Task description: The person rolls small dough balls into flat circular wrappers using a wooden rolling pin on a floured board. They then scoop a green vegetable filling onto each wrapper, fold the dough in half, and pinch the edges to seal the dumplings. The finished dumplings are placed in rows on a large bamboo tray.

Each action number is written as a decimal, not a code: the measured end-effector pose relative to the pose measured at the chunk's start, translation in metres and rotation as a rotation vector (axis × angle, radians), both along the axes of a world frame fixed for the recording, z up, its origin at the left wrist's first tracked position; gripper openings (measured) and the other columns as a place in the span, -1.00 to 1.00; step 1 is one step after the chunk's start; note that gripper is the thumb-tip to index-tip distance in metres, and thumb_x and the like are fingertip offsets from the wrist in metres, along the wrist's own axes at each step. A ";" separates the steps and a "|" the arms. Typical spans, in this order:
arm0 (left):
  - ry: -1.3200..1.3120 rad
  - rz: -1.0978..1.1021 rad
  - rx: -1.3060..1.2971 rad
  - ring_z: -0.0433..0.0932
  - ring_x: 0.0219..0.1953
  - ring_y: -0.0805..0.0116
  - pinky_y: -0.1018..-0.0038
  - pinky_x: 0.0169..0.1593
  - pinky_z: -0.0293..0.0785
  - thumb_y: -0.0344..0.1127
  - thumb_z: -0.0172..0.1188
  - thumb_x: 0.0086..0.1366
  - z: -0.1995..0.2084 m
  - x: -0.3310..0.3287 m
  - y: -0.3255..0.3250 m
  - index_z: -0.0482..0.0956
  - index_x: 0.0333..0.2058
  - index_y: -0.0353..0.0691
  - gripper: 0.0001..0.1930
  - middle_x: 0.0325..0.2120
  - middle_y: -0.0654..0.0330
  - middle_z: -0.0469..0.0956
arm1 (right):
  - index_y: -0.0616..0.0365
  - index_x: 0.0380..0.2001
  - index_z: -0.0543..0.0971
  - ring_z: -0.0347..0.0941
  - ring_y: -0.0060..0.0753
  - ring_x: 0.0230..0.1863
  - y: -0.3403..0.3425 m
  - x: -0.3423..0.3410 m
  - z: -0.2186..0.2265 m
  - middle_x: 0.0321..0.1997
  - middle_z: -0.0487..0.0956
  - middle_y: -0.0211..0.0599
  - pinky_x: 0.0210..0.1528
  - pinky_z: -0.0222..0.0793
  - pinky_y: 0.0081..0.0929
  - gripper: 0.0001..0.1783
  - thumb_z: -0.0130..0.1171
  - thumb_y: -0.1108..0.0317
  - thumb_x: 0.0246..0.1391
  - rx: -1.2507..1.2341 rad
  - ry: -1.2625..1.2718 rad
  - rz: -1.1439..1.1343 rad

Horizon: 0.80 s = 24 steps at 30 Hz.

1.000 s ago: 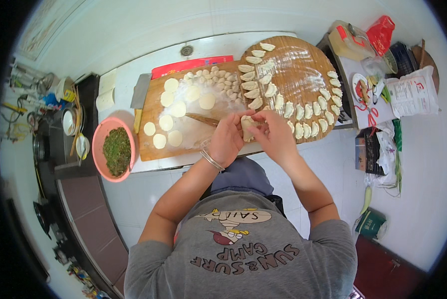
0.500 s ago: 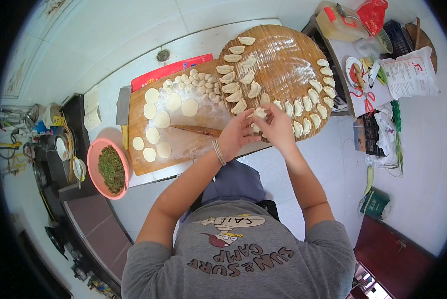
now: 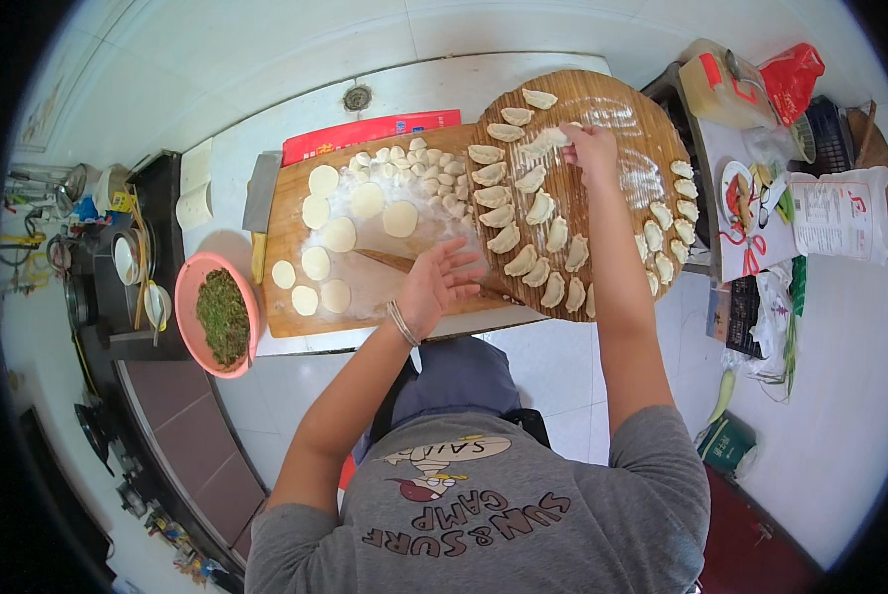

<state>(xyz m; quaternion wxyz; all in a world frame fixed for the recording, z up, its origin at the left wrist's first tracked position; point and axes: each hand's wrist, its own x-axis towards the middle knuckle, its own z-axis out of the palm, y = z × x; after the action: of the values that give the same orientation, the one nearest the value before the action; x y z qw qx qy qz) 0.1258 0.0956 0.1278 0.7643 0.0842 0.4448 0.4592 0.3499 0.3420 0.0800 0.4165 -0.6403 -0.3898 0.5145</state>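
The right hand [image 3: 594,154] is pinching what looks like a dumpling [image 3: 564,134], half hidden by the fingers, low over the far part of the round wooden board [image 3: 627,139], while the empty left hand [image 3: 438,287] is hanging with fingers spread above the rolling pin [image 3: 385,259]. IMO the trick is keeping that grip light, so the fingertips aren't denting the skin or opening the seam. I'd also be leaving a gap to the neighbouring dumplings [image 3: 493,174], so nothing's sticking together on the wood.
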 end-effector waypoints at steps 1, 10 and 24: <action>-0.004 0.005 -0.001 0.43 0.03 0.12 0.24 0.06 0.39 0.02 -0.27 0.38 -0.003 0.000 -0.001 0.19 0.21 -0.27 -0.43 0.08 -0.03 0.35 | 0.33 -0.48 0.50 0.45 -0.50 -0.61 0.008 -0.001 -0.005 -0.54 0.51 -0.27 -0.66 0.37 -0.64 -0.74 0.34 0.36 -0.06 -0.026 -0.033 0.000; 0.011 -0.037 -0.030 0.44 0.01 0.13 0.25 0.07 0.39 0.02 -0.28 0.39 -0.002 -0.002 0.009 0.19 0.20 -0.26 -0.44 0.09 -0.03 0.36 | 0.40 -0.46 0.55 0.44 -0.46 -0.71 0.046 0.000 -0.044 -0.56 0.55 -0.17 -0.70 0.39 -0.56 -0.69 0.35 0.31 -0.08 -0.033 -0.174 -0.061; 0.793 0.011 -0.036 0.50 -0.14 0.20 0.33 -0.05 0.44 -0.23 0.01 0.32 -0.080 -0.076 -0.074 0.39 0.03 -0.31 -0.63 -0.17 0.04 0.53 | 0.24 -0.29 0.58 0.51 -0.26 -0.41 -0.107 -0.088 0.045 -0.37 0.58 -0.17 -0.30 0.42 -0.39 -0.74 0.21 0.27 0.02 0.520 -0.503 0.252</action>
<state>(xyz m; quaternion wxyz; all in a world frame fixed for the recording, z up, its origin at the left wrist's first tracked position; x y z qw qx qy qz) 0.0502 0.0218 0.0475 0.5319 0.2393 0.7139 0.3875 0.2623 0.2347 0.1249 0.3897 -0.5666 -0.6729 0.2727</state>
